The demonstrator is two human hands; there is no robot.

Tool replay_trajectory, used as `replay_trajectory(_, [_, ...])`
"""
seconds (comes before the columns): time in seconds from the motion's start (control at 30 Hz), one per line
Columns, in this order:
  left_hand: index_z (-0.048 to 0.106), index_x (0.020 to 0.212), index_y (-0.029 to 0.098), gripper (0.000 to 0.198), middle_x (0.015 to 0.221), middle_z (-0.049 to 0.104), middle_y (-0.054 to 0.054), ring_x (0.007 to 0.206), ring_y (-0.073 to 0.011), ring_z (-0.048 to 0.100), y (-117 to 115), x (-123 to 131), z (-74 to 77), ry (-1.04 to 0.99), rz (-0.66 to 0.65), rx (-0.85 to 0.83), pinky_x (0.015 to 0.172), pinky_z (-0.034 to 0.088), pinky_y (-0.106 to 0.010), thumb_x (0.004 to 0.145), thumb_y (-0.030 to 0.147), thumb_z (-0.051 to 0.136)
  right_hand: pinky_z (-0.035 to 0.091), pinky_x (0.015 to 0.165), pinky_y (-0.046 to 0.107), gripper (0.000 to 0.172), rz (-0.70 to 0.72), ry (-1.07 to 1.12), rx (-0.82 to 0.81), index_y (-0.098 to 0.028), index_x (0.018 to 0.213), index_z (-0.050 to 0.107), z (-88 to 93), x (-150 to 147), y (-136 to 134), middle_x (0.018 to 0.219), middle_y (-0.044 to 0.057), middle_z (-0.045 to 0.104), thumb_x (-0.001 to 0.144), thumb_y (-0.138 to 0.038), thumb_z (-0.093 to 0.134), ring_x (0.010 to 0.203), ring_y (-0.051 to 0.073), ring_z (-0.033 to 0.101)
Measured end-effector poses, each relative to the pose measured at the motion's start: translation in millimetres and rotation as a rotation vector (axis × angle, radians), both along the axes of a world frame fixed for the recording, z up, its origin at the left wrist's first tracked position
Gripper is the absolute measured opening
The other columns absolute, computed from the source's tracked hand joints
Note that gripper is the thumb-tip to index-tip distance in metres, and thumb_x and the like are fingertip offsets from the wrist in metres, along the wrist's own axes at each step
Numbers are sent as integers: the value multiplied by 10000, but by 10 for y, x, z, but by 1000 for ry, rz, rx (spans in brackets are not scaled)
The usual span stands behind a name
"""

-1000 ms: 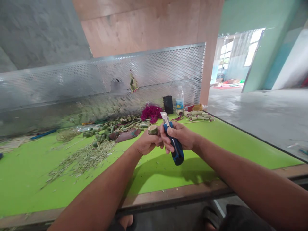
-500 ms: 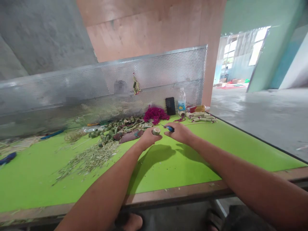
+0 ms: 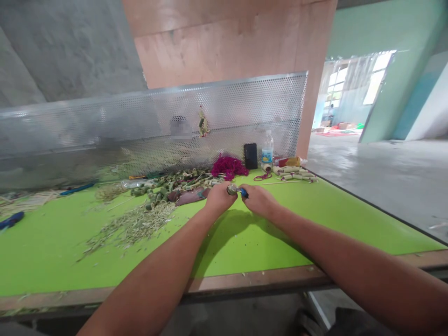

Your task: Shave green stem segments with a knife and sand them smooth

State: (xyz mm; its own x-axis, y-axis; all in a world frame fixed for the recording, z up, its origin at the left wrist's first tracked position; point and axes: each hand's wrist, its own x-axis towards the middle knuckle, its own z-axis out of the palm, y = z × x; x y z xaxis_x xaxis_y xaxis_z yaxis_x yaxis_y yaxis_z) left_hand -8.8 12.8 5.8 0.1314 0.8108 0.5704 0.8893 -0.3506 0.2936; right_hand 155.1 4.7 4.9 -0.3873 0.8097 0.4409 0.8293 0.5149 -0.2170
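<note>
a green-topped work table (image 3: 245,247) stands against a perforated metal panel (image 3: 224,112). along the panel's foot: a black smartphone (image 3: 250,156) upright, a plastic water bottle (image 3: 268,148), a magenta fibre bundle (image 3: 228,167) and pale bound rolls (image 3: 294,173). to the left lie cut green bamboo segments (image 3: 164,184), a blue-handled tool (image 3: 77,189) and, nearer the table edge, a spread of shavings (image 3: 133,228).

- The left hand (image 3: 220,198) and the right hand (image 3: 259,201) meet in front of the body, almost touching at the fingers.
- Both hands curl closed, knuckles up, fingers turned inward.
- The bare left forearm (image 3: 150,266) and right forearm (image 3: 350,261) slant forward from the lower corners, converging at the wrists.
</note>
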Motion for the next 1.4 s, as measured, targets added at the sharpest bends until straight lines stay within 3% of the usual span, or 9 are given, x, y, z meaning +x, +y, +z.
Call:
replay_trajectory(0.17, [594,717,189,119,697,631,-71,660,-209,569,-106,52,67,73,56,62,578,305,-277,782,263,527,347,621,288,236,-33,66,5,-190,967,639,-21,39,36,838,103,693,806,-163,469,720,215,602])
replay_trajectory(0.37, [542,655,191,158,634,567,-48,596,-179,512,-350,385,53,27,-213,137,571,301,-276,785,272,579,386,634,317,204,-245,238,-84,-146,905,666,35,401,384,793,147,675,781,-142,504,700,245,607])
replay_trajectory(0.47, [535,694,192,134,666,575,-37,626,-177,524,-283,356,22,-83,-125,125,588,315,-270,801,268,566,405,667,308,216,-249,298,-40,-148,918,671,67,429,423,827,129,680,795,-187,497,752,236,610])
replay_trajectory(0.6, [546,797,189,73,747,610,-54,721,-204,576,-131,132,-1,-77,-14,3,615,348,-268,801,260,562,419,630,259,233,-57,490,-27,-163,898,653,51,222,294,741,42,653,824,-333,512,677,164,574])
replay_trajectory(0.7, [537,891,187,111,835,630,-73,790,-225,601,-123,89,-11,0,-16,-11,639,371,-277,782,200,552,380,497,233,336,219,682,-160,-167,893,613,43,104,168,597,-21,562,827,-482,519,493,109,463])
replay_trajectory(0.8, [526,986,191,162,898,633,-90,819,-241,613,-170,160,-20,63,-40,-29,658,389,-292,825,217,524,347,430,215,366,371,727,-280,-175,919,578,67,83,80,590,-48,531,805,-522,554,433,80,400])
replay_trajectory(1.03, [546,954,158,214,824,580,-41,741,-187,552,-186,172,-14,-167,-352,-102,639,406,-276,758,225,598,338,438,212,265,433,842,-373,-174,792,562,123,167,58,509,-71,475,766,-430,623,424,71,397])
replay_trajectory(1.23, [562,1003,134,355,825,582,-32,648,-112,545,-154,56,-25,-498,-757,-564,630,469,-252,833,446,571,320,448,220,289,455,689,-388,-167,802,578,148,232,48,488,-71,478,749,-444,645,439,80,395])
replay_trajectory(1.4, [570,899,121,322,755,586,-31,615,-105,545,-124,66,-27,-521,-715,-503,600,464,-243,815,429,613,321,458,218,334,465,726,-373,-175,787,559,150,250,54,478,-72,460,815,-508,570,431,77,387])
